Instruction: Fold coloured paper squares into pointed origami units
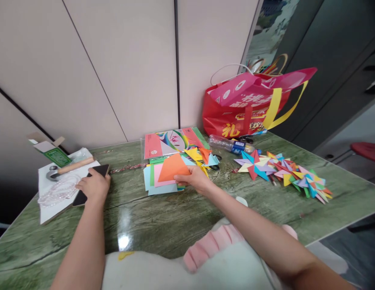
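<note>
A sheet of orange paper (173, 168) is pinched between the thumb and fingers of my right hand (196, 179). It hangs above a small stack of coloured paper squares (159, 189) in blue, green and pink. On the left, the fingers of my left hand (96, 186) lie over a black smartphone (100, 169) and appear to grip its right edge; the thumb is hidden. That phone overlaps the edge of a white pad (44, 215). Folded yellow, orange and blue paper pieces (194, 154) sit just behind my right hand.
Folded paper stars (254, 164) lie to the right. Behind them are a plastic bottle (225, 143) and a red bag (236, 117). A coloured paper pack (154, 146) lies near the wall. A wooden-handled hammer (75, 165), clear beads (59, 191) and a green box (56, 155) occupy the left.
</note>
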### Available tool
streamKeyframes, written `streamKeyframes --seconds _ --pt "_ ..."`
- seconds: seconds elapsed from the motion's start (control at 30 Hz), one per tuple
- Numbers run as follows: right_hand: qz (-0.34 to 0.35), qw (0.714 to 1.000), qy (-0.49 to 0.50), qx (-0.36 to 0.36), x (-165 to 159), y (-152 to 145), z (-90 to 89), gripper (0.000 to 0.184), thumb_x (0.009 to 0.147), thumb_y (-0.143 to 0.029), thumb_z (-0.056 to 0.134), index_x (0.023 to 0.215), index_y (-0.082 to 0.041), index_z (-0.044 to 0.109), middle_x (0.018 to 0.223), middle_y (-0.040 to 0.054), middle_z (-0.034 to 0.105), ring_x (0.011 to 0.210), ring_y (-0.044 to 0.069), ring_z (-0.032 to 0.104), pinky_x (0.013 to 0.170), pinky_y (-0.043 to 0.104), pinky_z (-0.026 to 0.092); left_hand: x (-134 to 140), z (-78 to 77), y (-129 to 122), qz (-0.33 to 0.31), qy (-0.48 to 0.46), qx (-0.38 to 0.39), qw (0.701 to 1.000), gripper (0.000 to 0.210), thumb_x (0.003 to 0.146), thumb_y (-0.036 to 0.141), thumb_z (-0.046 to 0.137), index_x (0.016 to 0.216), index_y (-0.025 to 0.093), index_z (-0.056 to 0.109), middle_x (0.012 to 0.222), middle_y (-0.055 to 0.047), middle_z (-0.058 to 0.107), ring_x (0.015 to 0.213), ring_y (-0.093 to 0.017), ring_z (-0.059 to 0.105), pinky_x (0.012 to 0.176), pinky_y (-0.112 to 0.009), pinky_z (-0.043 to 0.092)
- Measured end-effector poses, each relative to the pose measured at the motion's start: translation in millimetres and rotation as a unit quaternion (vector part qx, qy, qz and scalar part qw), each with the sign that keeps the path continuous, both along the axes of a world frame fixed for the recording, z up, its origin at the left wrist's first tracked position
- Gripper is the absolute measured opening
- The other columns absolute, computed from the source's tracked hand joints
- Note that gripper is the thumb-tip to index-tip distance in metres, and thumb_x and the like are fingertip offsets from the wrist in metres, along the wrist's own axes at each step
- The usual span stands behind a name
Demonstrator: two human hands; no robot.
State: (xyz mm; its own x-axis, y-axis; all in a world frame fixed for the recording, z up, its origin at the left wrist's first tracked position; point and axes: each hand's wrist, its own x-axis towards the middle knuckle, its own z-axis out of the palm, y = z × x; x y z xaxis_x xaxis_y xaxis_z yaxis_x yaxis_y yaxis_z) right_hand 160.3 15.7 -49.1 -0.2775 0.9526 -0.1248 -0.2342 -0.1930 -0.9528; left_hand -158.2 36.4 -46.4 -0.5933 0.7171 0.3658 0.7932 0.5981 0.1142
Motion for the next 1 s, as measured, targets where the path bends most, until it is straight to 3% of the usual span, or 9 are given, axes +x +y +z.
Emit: streamKeyframes --seconds 0.17,0.27,0.33,0.4,0.47,0.53,0.6,0.83,1.0 --pt "-0.001 1.000 0.008 -0.010 0 0 0.9 0.029 0.047 -0.025 0.078 0.068 -0.013 0.063 0.057 -0.0017 0.063 0.051 0.009 0.058 0.050 0.019 0.050 8 9.6 -4 -0.042 -0.032 0.027 0.998 0.054 0.075 0.033 0.050 0.116 -0.001 0.039 0.111 -0.035 0.048 0.110 -0.048 0.038 0.081 -0.065 0.027" --pt "0.002 1.000 0.027 -0.010 1 0 2.6 0.029 0.047 -0.024 0.078 0.069 -0.012 0.063 0.056 -0.0020 0.063 0.050 0.008 0.058 0.050 0.018 0.050 33 29.9 -9 -0.171 -0.058 0.128 0.975 0.041 0.074 0.033 0.052 0.106 0.009 0.051 0.110 -0.023 0.055 0.111 -0.039 0.042 0.087 -0.054 0.033" --pt "-0.005 0.999 0.045 -0.012 1 0 3.8 0.029 0.047 -0.024 0.078 0.068 -0.012 0.062 0.057 -0.0019 0.063 0.051 0.008 0.058 0.051 0.019 0.051 61 45.7 -17 -0.301 -0.165 0.170 0.924 0.029 0.073 0.032 0.053 0.095 0.014 0.056 0.099 -0.012 0.062 0.098 -0.028 0.055 0.087 -0.042 0.040" --pt "-0.016 0.998 0.063 -0.012 3 0 4.6 0.029 0.047 -0.024 0.078 0.069 -0.012 0.063 0.061 -0.0009 0.064 0.052 0.008 0.058 0.052 0.019 0.051 91 58.2 -26 -0.411 -0.304 0.146 0.847 0.020 0.070 0.032 0.056 0.082 0.016 0.058 0.087 -0.007 0.065 0.082 -0.022 0.061 0.078 -0.036 0.047" --pt "-0.025 0.997 0.074 -0.007 4 1 4.9 0.030 0.048 -0.025 0.078 0.071 -0.012 0.064 0.064 0.0002 0.065 0.052 0.008 0.058 0.052 0.018 0.051 116 64.4 -35 -0.479 -0.383 0.103 0.783 0.018 0.068 0.032 0.059 0.078 0.017 0.059 0.080 -0.005 0.066 0.076 -0.019 0.062 0.073 -0.033 0.049" --pt "-0.031 0.996 0.080 -0.001 5 2 4.9 0.031 0.049 -0.026 0.078 0.072 -0.011 0.064 0.064 0.0006 0.064 0.052 0.008 0.058 0.052 0.018 0.051 131 64.6 -41 -0.515 -0.415 0.070 0.746 0.018 0.066 0.030 0.064 0.076 0.016 0.060 0.077 -0.004 0.066 0.074 -0.018 0.062 0.071 -0.031 0.050" --pt "-0.030 0.996 0.080 -0.001 5 2 4.9 0.031 0.049 -0.026 0.078 0.073 -0.011 0.064 0.064 0.0006 0.064 0.051 0.008 0.057 0.052 0.019 0.051 136 61.3 -43 -0.520 -0.414 0.064 0.745 0.016 0.064 0.028 0.065 0.074 0.016 0.061 0.075 -0.004 0.066 0.072 -0.018 0.061 0.070 -0.031 0.050" --pt "-0.011 0.996 0.083 -0.011 4 0 6.5 0.031 0.050 -0.024 0.078 0.075 -0.011 0.064 0.066 0.0007 0.065 0.052 0.007 0.058 0.052 0.017 0.051 132 56.3 -39 -0.509 -0.349 0.082 0.782 0.010 0.065 0.027 0.064 0.063 0.017 0.065 0.069 -0.003 0.068 0.067 -0.017 0.060 0.067 -0.029 0.046" --pt "-0.020 0.996 0.080 -0.020 2 -2 9.8 0.031 0.047 -0.024 0.079 0.070 -0.012 0.064 0.061 -0.0006 0.064 0.052 0.008 0.059 0.054 0.018 0.051 134 59.0 -42 -0.501 -0.379 0.077 0.774 0.009 0.064 0.025 0.064 0.063 0.016 0.065 0.067 -0.003 0.067 0.064 -0.016 0.059 0.061 -0.026 0.047"
